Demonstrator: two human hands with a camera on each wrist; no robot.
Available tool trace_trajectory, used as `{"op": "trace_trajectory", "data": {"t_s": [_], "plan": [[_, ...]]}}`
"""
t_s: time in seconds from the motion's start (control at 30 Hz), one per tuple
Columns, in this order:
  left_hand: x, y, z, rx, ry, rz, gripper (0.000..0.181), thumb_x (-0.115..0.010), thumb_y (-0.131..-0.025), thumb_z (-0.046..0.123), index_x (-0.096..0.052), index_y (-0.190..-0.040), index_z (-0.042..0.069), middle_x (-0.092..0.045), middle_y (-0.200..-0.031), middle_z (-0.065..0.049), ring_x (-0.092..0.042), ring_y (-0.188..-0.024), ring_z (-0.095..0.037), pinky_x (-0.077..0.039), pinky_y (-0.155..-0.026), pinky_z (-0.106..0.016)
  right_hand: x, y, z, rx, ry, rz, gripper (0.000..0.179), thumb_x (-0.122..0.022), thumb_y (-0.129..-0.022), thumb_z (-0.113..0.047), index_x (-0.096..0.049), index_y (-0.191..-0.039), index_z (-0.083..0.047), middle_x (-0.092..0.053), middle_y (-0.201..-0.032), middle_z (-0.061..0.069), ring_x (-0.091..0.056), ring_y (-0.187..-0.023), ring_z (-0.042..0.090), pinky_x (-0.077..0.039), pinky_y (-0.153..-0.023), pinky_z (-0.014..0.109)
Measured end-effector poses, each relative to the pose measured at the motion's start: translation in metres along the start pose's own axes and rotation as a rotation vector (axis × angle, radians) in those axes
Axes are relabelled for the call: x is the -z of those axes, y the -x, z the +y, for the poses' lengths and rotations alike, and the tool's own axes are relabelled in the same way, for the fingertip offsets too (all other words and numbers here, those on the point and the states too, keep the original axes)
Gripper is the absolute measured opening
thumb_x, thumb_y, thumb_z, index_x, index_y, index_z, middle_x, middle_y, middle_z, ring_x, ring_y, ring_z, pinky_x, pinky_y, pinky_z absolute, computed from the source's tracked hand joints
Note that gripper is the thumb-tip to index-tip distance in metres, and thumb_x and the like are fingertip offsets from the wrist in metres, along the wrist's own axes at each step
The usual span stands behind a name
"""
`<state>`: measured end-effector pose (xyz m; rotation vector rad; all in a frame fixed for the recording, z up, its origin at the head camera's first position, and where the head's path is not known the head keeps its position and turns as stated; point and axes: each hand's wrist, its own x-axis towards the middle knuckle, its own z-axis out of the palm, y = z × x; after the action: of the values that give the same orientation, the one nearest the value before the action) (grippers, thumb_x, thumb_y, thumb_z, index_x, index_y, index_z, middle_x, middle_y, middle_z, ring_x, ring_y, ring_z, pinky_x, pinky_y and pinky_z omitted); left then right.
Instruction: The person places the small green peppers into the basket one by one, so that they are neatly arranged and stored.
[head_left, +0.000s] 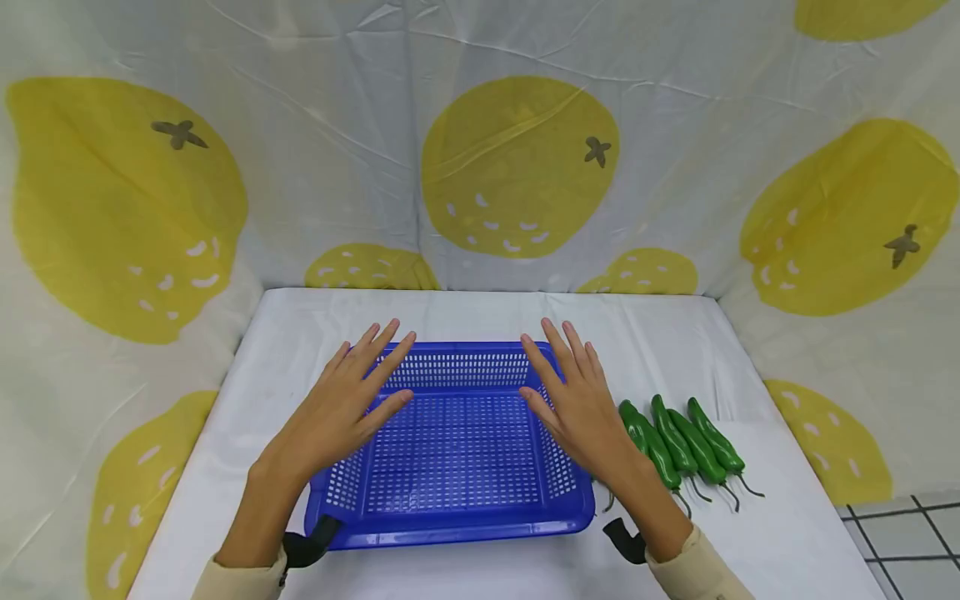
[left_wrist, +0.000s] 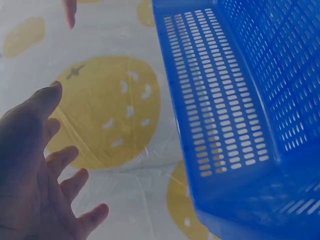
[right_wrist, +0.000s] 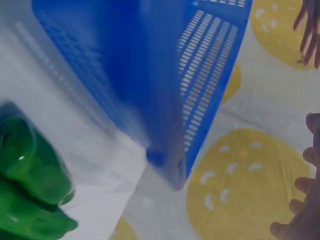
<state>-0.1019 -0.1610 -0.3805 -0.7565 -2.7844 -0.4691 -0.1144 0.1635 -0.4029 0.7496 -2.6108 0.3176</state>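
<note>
A blue plastic basket [head_left: 450,529] with slotted walls and a mesh floor sits on the white-covered table, nothing lying in it. Over its left side hovers my left hand [head_left: 337,408], fingers spread and holding nothing. My right hand [head_left: 577,408] is spread in the same way above the basket's right side, also with nothing in it. Several green peppers [head_left: 678,442] lie side by side to the right of the basket, partly hidden behind the right wrist. In the right wrist view, peppers [right_wrist: 35,175] show close up at lower left.
A pale cloth with large printed lemons [head_left: 521,167] hangs behind the table and along both sides. The white tablecloth [head_left: 480,312] reaches back to it. Grey floor tiles [head_left: 907,533] show at the lower right corner.
</note>
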Motion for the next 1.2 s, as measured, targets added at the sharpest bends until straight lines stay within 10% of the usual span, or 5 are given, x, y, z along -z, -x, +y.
{"op": "trace_trajectory", "data": {"t_s": [0.4,0.93,1.2], "plan": [[-0.018,0.026,-0.052,0.275,0.305,-0.072,0.071,-0.049,-0.093,0.04,-0.004,-0.147,0.032,-0.005,-0.153,-0.006,-0.014,-0.136,-0.036,-0.023,-0.096,-0.067,-0.01,0.034,0.049,-0.183,-0.078,-0.035,0.058,-0.051,-0.093,-0.031,-0.029,-0.144,-0.017,-0.025,-0.147,0.013,-0.018,-0.135,0.034,-0.025,-0.102,0.057],[-0.029,0.064,-0.09,0.435,0.668,-0.29,0.059,-0.041,-0.096,0.038,-0.019,-0.147,0.018,-0.043,-0.132,-0.025,-0.044,-0.118,-0.043,-0.038,-0.088,-0.062,-0.041,0.048,0.092,-0.406,-0.335,-0.387,0.054,-0.062,-0.086,-0.016,-0.041,-0.134,-0.001,-0.058,-0.11,0.022,-0.058,-0.092,0.032,-0.049,-0.075,0.047],[-0.037,0.067,-0.095,0.435,0.789,-0.3,0.059,-0.043,-0.096,0.035,-0.016,-0.147,0.024,-0.041,-0.133,-0.023,-0.043,-0.118,-0.042,-0.034,-0.09,-0.065,-0.051,0.036,0.092,-0.524,-0.254,-0.587,0.049,-0.067,-0.081,-0.026,-0.052,-0.12,0.0,-0.063,-0.097,0.018,-0.06,-0.08,0.026,-0.05,-0.067,0.041]]}}
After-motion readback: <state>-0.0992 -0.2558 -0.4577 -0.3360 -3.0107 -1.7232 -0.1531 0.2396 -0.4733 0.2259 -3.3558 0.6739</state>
